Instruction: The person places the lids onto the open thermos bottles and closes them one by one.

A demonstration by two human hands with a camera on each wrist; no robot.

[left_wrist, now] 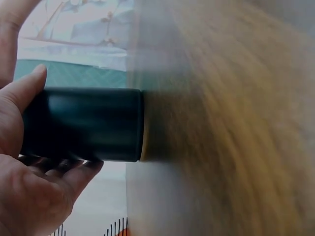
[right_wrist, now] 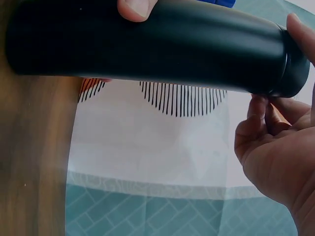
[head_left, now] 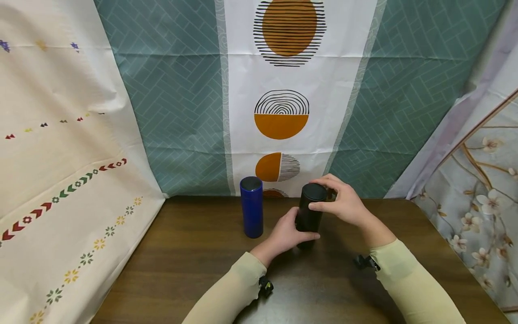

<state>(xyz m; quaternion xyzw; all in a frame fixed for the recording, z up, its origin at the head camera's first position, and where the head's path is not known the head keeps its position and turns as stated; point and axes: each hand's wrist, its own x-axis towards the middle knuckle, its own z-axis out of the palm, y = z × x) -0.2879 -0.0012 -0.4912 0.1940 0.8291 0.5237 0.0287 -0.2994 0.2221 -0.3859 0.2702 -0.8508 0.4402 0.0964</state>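
A tall black thermos flask (head_left: 310, 219) stands upright on the wooden table, toward the back. My left hand (head_left: 284, 232) grips the lower half of its body, thumb on the near side and fingers round the far side. At the top, my right hand (head_left: 343, 202) holds the cap (right_wrist: 297, 66) between thumb and fingers. The cap sits on the flask, with a thin seam below it in the right wrist view. The left wrist view shows the flask's base close to the tabletop. To the left stands a blue thermos flask (head_left: 252, 211) with a dark top, touched by neither hand.
The brown wooden table (head_left: 182, 252) reaches back to a hanging green and white cloth (head_left: 190, 112) with orange circles. A cream patterned cloth (head_left: 73, 180) hangs on the left, and a floral cloth (head_left: 481, 216) on the right.
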